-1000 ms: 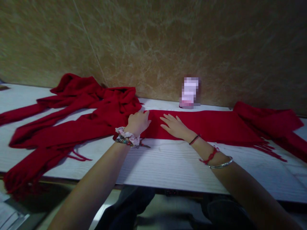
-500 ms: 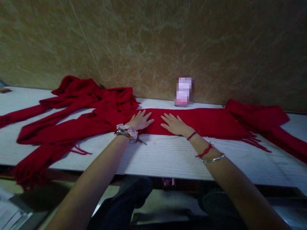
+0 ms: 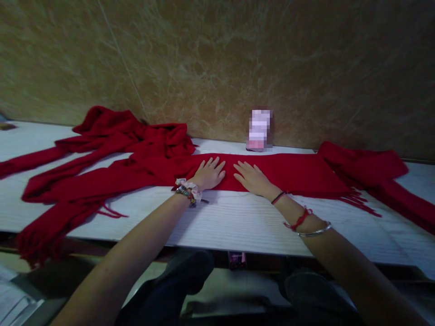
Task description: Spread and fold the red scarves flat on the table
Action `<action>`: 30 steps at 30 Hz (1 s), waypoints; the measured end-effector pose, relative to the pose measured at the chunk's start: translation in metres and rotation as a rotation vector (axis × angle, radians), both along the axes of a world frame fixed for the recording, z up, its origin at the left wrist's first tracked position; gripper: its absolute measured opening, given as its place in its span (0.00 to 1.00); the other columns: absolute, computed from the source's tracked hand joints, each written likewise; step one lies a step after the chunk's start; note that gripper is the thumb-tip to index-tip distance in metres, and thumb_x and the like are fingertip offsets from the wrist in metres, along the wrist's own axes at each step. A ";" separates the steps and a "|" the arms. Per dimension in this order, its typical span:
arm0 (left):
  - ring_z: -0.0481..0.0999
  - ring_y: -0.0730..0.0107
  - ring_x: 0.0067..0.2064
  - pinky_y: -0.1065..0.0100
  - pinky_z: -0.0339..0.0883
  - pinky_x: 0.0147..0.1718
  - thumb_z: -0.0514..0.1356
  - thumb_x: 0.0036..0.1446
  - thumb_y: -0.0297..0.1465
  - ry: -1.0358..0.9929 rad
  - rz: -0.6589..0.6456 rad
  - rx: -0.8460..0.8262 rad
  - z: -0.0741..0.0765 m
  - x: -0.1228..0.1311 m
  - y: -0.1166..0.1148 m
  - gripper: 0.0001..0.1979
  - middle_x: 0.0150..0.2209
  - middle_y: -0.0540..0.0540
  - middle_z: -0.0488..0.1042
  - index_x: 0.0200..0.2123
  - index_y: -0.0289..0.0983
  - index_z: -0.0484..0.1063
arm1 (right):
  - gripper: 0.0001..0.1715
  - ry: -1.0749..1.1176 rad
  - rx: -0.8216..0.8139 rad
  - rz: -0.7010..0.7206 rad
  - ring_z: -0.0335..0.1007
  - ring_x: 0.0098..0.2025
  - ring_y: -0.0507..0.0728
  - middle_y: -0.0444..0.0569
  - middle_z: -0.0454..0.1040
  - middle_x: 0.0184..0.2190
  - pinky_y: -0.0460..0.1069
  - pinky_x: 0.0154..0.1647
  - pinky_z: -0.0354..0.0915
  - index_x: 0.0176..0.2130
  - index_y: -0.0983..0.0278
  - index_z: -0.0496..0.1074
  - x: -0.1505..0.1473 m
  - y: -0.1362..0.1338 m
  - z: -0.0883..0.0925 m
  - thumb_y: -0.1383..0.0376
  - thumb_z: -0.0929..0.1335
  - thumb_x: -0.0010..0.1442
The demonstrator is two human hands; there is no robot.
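Observation:
A red scarf point(image 3: 295, 174) lies stretched flat along the white table point(image 3: 231, 222), its fringed end toward the right. My left hand point(image 3: 209, 174) rests palm down on the scarf with its fingers spread. Just to the right, my right hand point(image 3: 253, 178) also lies flat on the cloth, fingers apart and pointing away from me. Neither hand grips anything. At the left the flat part runs into a loose heap of red scarves point(image 3: 132, 136), whose fringed end hangs over the table's front edge.
Another folded red scarf point(image 3: 380, 165) lies at the right. A phone point(image 3: 259, 129), its screen pixelated, leans against the marbled wall point(image 3: 204, 68) at the table's back. Below the front edge is a small dark box point(image 3: 237, 260). Papers point(image 3: 15, 299) show at lower left.
My left hand has slid a little to the right over the scarf. My right hand has shifted slightly right too. The scarves lie much as before.

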State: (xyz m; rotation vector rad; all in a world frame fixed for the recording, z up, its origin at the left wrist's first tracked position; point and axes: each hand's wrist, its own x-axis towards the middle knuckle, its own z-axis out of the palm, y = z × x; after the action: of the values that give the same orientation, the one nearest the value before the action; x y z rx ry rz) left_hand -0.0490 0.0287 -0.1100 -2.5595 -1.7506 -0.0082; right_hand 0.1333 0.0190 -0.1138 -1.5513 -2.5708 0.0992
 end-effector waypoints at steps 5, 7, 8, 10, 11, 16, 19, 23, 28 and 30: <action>0.50 0.52 0.64 0.47 0.43 0.60 0.41 0.64 0.34 0.019 -0.011 0.072 0.002 -0.001 -0.002 0.25 0.64 0.35 0.52 0.62 0.33 0.55 | 0.34 -0.009 -0.036 -0.054 0.39 0.66 0.63 0.56 0.47 0.65 0.64 0.62 0.43 0.64 0.67 0.51 0.015 -0.002 0.002 0.52 0.53 0.65; 0.50 0.54 0.64 0.49 0.42 0.61 0.43 0.64 0.32 0.013 -0.082 0.146 0.003 0.001 -0.004 0.23 0.63 0.34 0.53 0.60 0.32 0.57 | 0.34 -0.027 -0.043 -0.053 0.39 0.66 0.64 0.56 0.47 0.65 0.64 0.62 0.43 0.64 0.67 0.51 0.017 -0.003 0.003 0.53 0.53 0.65; 0.50 0.56 0.65 0.51 0.43 0.61 0.43 0.64 0.32 0.003 -0.125 0.148 0.003 0.003 -0.004 0.23 0.63 0.35 0.52 0.60 0.32 0.58 | 0.34 -0.030 -0.046 -0.052 0.39 0.66 0.64 0.56 0.47 0.65 0.64 0.62 0.43 0.64 0.67 0.52 0.017 -0.003 0.004 0.53 0.53 0.65; 0.48 0.57 0.65 0.53 0.47 0.60 0.43 0.64 0.33 -0.015 -0.179 0.079 0.003 0.005 -0.005 0.24 0.64 0.36 0.51 0.61 0.33 0.55 | 0.33 -0.019 -0.054 -0.059 0.39 0.66 0.63 0.56 0.47 0.65 0.64 0.62 0.43 0.64 0.67 0.52 0.016 -0.004 0.005 0.53 0.53 0.65; 0.47 0.57 0.65 0.53 0.47 0.60 0.42 0.65 0.34 -0.017 -0.181 0.031 0.003 0.006 -0.005 0.24 0.64 0.36 0.50 0.62 0.33 0.54 | 0.33 -0.005 -0.051 -0.069 0.39 0.66 0.63 0.56 0.47 0.65 0.64 0.62 0.44 0.64 0.67 0.51 0.016 -0.004 0.006 0.54 0.53 0.65; 0.43 0.55 0.66 0.53 0.45 0.60 0.39 0.65 0.38 -0.009 -0.102 -0.066 0.004 0.007 -0.005 0.27 0.66 0.38 0.44 0.64 0.35 0.48 | 0.34 0.051 0.047 -0.122 0.36 0.67 0.64 0.55 0.43 0.66 0.64 0.63 0.42 0.64 0.67 0.49 0.012 -0.005 0.008 0.54 0.53 0.65; 0.42 0.53 0.66 0.53 0.44 0.60 0.39 0.65 0.41 -0.015 -0.031 -0.103 0.006 0.006 -0.005 0.28 0.66 0.40 0.43 0.65 0.37 0.46 | 0.34 -0.023 -0.019 -0.051 0.38 0.67 0.64 0.54 0.45 0.66 0.65 0.62 0.43 0.64 0.65 0.50 0.016 -0.006 0.004 0.53 0.53 0.65; 0.40 0.52 0.66 0.53 0.42 0.61 0.39 0.64 0.42 -0.027 -0.007 -0.143 0.009 0.006 -0.005 0.29 0.66 0.40 0.42 0.65 0.37 0.44 | 0.33 -0.088 -0.063 -0.062 0.38 0.67 0.63 0.53 0.44 0.66 0.66 0.62 0.44 0.64 0.64 0.49 0.040 -0.006 0.001 0.54 0.53 0.65; 0.41 0.50 0.66 0.51 0.44 0.60 0.39 0.64 0.42 -0.034 -0.008 -0.132 0.008 0.007 -0.006 0.29 0.66 0.38 0.42 0.65 0.37 0.46 | 0.33 -0.048 -0.010 -0.136 0.41 0.66 0.63 0.61 0.46 0.65 0.59 0.63 0.45 0.63 0.72 0.52 0.059 -0.005 0.006 0.58 0.54 0.65; 0.42 0.50 0.66 0.51 0.44 0.60 0.39 0.64 0.41 -0.039 -0.013 -0.100 0.006 0.007 -0.007 0.28 0.66 0.38 0.43 0.65 0.36 0.46 | 0.33 0.022 0.045 -0.069 0.38 0.67 0.62 0.59 0.45 0.66 0.58 0.63 0.45 0.64 0.72 0.50 0.052 -0.006 0.007 0.58 0.54 0.65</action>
State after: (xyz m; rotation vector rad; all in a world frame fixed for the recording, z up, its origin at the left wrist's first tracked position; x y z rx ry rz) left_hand -0.0415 0.0220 -0.1037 -2.6576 -1.7915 0.0292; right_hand 0.1853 0.0129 -0.1068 -1.6110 -2.4823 0.0511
